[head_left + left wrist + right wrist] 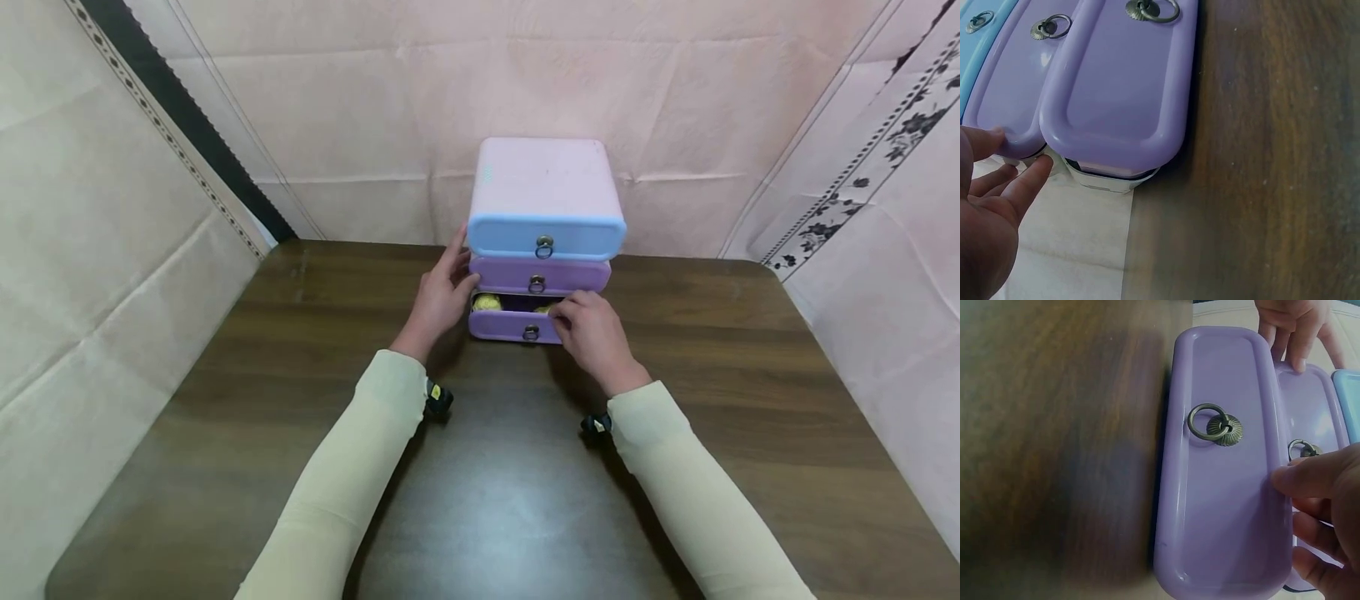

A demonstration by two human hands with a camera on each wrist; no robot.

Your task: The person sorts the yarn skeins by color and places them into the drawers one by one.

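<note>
A small three-drawer cabinet (551, 175) stands against the cloth at the back of the table. Its bottom purple drawer (498, 327) is pulled out, and a yellow round thing (487, 302) shows inside at the left; another lies partly behind my right hand. That right hand (592, 333) pinches the drawer's upper front edge, thumb on the face and fingers behind it. My left hand (442, 292) rests against the cabinet's left side, its thumb on the corner of the middle purple drawer (1025, 69) and its fairly straight fingers along the side.
Above sits the blue top drawer (502, 237), pushed in, with a ring pull (544, 247). The bottom drawer has its own ring pull (1207, 422). Brown wood-grain table (480, 500) lies in front. Pale cloth (337, 108) hangs behind and at both sides.
</note>
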